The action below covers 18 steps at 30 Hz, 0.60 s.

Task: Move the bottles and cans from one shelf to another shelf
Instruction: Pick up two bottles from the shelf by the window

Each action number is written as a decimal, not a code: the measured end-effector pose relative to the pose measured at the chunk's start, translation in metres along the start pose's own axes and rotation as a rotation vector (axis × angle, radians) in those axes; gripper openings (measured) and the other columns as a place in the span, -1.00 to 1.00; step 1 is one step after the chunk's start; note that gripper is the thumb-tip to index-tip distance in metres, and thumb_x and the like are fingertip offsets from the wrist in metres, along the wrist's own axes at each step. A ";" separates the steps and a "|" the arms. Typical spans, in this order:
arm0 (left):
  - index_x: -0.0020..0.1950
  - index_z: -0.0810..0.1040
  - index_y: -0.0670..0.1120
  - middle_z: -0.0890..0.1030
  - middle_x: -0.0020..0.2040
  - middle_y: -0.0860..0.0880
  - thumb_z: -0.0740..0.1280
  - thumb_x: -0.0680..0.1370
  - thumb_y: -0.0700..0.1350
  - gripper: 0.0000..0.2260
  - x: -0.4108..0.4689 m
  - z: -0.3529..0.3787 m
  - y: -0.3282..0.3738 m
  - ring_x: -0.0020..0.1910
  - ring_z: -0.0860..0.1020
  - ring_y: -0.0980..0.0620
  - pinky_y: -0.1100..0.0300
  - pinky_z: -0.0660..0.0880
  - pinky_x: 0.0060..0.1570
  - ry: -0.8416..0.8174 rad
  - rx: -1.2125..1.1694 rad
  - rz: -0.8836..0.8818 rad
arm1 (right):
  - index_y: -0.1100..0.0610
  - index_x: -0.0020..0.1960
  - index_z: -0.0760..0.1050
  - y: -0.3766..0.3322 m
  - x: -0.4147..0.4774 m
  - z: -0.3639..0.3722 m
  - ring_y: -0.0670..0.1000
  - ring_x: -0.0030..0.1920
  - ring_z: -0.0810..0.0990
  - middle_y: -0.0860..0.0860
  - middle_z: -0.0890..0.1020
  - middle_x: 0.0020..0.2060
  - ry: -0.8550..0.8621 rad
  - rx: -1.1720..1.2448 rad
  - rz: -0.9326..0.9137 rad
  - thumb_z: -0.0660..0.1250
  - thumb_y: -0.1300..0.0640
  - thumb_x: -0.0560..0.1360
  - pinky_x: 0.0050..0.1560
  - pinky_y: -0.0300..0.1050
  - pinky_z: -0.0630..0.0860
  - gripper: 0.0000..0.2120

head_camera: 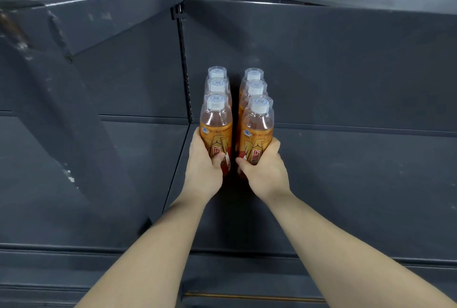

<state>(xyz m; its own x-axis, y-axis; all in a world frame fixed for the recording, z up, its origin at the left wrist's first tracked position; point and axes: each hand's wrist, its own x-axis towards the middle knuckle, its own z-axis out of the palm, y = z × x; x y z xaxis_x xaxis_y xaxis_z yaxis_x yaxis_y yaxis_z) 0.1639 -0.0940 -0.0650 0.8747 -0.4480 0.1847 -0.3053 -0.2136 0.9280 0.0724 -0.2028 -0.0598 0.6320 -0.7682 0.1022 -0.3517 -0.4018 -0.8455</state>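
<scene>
Left hand (202,171) was curled round the left front bottle (216,129), thumb across the label. Right hand (265,171) was curled round the right front bottle (257,134), thumb on its label. Both bottles stood upright on the shelf (346,184), near its left edge. Behind each, two rear bottles (217,85) lined up toward the back edge, leaving a narrow gap between the rows.
</scene>
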 end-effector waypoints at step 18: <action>0.48 0.19 0.08 0.42 0.22 0.16 0.47 0.51 -0.17 -0.35 0.000 0.004 0.001 0.19 0.43 0.15 0.12 0.42 0.24 0.043 0.047 -0.012 | 0.04 0.35 0.19 0.000 0.002 -0.002 0.01 0.09 0.59 -0.04 0.54 0.13 -0.026 -0.040 0.020 0.49 -0.09 0.46 0.08 -0.04 0.60 -0.36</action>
<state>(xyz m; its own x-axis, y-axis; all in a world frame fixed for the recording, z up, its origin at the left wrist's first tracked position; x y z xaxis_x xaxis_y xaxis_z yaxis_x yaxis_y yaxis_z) 0.1626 -0.0974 -0.0653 0.8936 -0.4076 0.1878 -0.3106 -0.2596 0.9144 0.0725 -0.2050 -0.0586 0.6420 -0.7634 0.0710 -0.3914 -0.4060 -0.8258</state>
